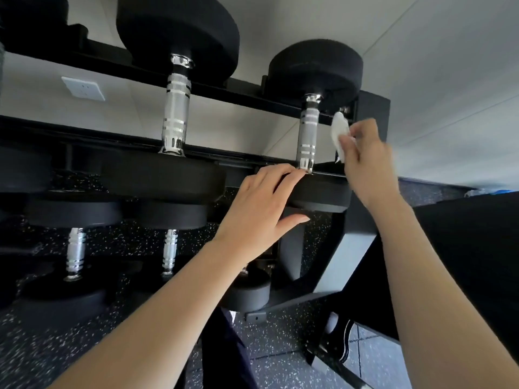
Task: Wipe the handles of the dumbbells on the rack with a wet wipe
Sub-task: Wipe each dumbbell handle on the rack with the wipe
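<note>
Top shelf of rack (pixel 373 108), right end: small dumbbell (pixel 314 68) laid with its long axis running near to far, chrome handle (pixel 307 136) bridging the two rails, one black head toward the wall. Wet wipe (pixel 338 133) is pinched, bunched, between thumb and curled fingers of right hand (pixel 365 164), held just right of the handle; contact cannot be told. Left hand (pixel 264 203) is laid on the near head, fingers straight, thumb spread below. Larger dumbbell (pixel 177 108) noted to the left, same orientation.
</note>
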